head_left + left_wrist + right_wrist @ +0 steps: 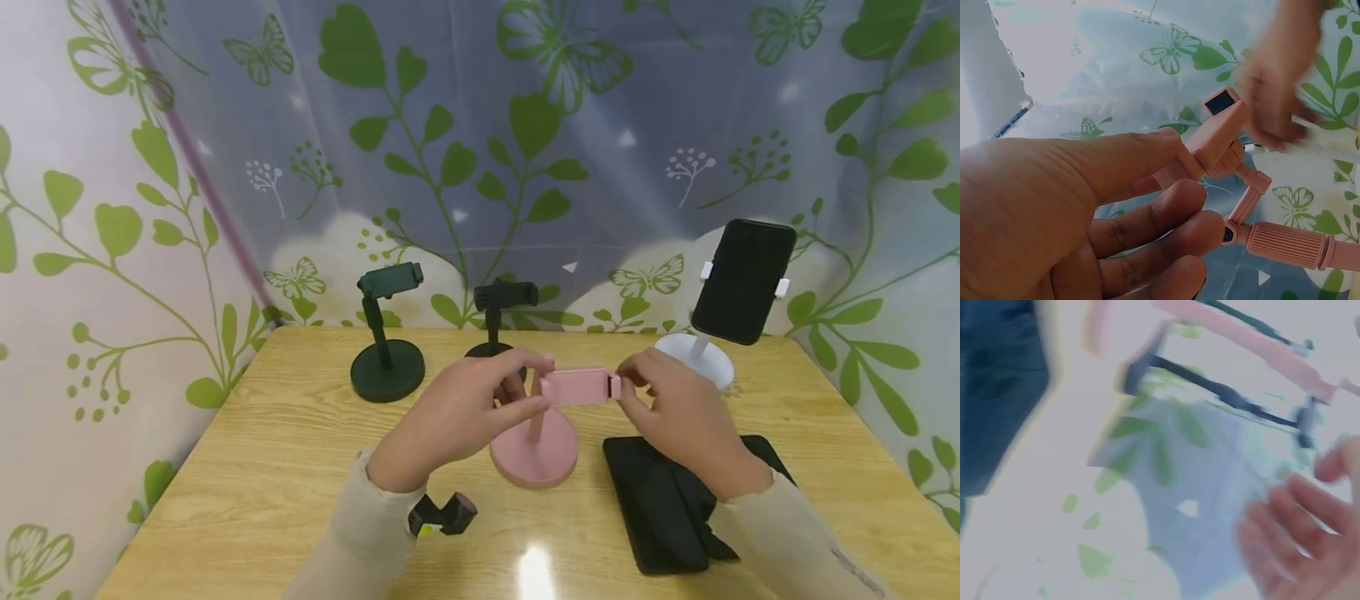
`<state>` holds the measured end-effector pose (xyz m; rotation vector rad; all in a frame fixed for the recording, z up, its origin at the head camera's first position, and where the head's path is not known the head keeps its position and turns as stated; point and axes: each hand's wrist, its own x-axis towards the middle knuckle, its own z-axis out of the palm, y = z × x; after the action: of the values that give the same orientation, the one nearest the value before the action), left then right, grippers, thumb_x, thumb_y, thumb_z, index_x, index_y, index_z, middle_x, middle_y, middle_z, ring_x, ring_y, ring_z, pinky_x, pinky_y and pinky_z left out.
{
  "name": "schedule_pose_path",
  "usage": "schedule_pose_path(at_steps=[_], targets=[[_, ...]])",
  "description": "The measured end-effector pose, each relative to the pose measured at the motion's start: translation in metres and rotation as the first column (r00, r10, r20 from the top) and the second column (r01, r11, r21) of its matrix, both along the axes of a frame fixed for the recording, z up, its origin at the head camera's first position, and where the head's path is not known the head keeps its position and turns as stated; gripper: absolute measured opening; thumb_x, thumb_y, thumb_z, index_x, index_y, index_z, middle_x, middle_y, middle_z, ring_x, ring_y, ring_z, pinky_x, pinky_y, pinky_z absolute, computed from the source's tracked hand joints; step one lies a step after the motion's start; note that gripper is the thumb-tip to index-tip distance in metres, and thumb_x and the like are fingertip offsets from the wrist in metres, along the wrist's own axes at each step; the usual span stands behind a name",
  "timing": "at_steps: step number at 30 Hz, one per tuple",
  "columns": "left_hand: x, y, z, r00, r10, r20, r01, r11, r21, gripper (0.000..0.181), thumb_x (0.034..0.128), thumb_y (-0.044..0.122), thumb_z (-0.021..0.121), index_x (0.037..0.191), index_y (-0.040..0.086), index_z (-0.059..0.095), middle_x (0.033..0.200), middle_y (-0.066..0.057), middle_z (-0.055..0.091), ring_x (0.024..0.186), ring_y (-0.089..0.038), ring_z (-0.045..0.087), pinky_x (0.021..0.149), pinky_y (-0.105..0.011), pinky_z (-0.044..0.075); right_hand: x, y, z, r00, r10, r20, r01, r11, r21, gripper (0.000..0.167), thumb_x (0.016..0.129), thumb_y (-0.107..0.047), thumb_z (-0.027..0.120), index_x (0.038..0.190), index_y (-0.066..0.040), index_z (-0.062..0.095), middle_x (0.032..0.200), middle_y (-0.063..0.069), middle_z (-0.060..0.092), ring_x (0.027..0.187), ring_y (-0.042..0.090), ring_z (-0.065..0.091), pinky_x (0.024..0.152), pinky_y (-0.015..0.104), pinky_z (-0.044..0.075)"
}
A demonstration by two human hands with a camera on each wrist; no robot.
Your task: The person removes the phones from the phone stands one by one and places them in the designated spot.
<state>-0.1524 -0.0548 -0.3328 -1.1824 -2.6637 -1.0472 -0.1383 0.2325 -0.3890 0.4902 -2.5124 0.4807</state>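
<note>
A pink phone stand [535, 462] stands upright on the table, its phone holder turned level at the top of the stem. My left hand [457, 408] pinches the left end of that holder between thumb and forefinger. In the left wrist view the other fingers of the left hand [1072, 206] are loosely bent below the holder. Close by the holder's right end is my right hand [686, 408]. Both wrist views show the right hand [1310, 544] blurred, with relaxed fingers and a gap between it and the stand.
A dark green phone stand [387, 371] and a black one [506, 294] stand behind. At the back right a white stand [712, 362] carries a black phone [745, 282]. Flat black devices [648, 508] lie on the wooden table [285, 442], partly under the right forearm.
</note>
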Motion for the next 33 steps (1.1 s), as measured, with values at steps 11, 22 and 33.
schedule_pose_path(at_steps=[11, 22, 33], targets=[[-0.004, 0.002, -0.007, 0.996, -0.091, -0.018, 0.093, 0.991, 0.094, 0.027, 0.1005, 0.022, 0.071, 0.127, 0.021, 0.068, 0.112, 0.014, 0.067, 0.092, 0.002, 0.064, 0.077, -0.024, 0.055, 0.03, -0.036, 0.056, 0.783, 0.158, -0.602, -0.329, 0.926, -0.184, 0.028, 0.095, -0.015, 0.048, 0.09, 0.003, 0.069, 0.082, 0.013, 0.066, 0.067, 0.021, 0.056, 0.07, 0.023, 0.047], [-0.005, 0.002, -0.007, 0.993, -0.107, -0.057, 0.113, 0.987, 0.115, 0.015, 0.0983, 0.018, 0.069, 0.113, 0.022, 0.067, 0.11, 0.012, 0.067, 0.087, 0.0, 0.063, 0.069, -0.023, 0.055, 0.028, -0.046, 0.05, 0.806, 0.225, -0.547, -0.412, 0.878, -0.245, 0.022, 0.092, -0.01, 0.051, 0.093, 0.003, 0.069, 0.085, 0.01, 0.067, 0.074, 0.017, 0.057, 0.076, 0.019, 0.048], [-0.004, 0.006, -0.005, 0.998, -0.063, -0.011, 0.064, 0.993, 0.103, 0.015, 0.0983, 0.032, 0.074, 0.097, 0.026, 0.06, 0.093, 0.018, 0.064, 0.083, 0.001, 0.062, 0.068, -0.025, 0.054, 0.026, -0.043, 0.047, 0.822, 0.234, -0.519, -0.398, 0.888, -0.23, 0.024, 0.096, -0.015, 0.051, 0.094, 0.001, 0.069, 0.087, 0.007, 0.067, 0.073, 0.015, 0.058, 0.073, 0.02, 0.049]])
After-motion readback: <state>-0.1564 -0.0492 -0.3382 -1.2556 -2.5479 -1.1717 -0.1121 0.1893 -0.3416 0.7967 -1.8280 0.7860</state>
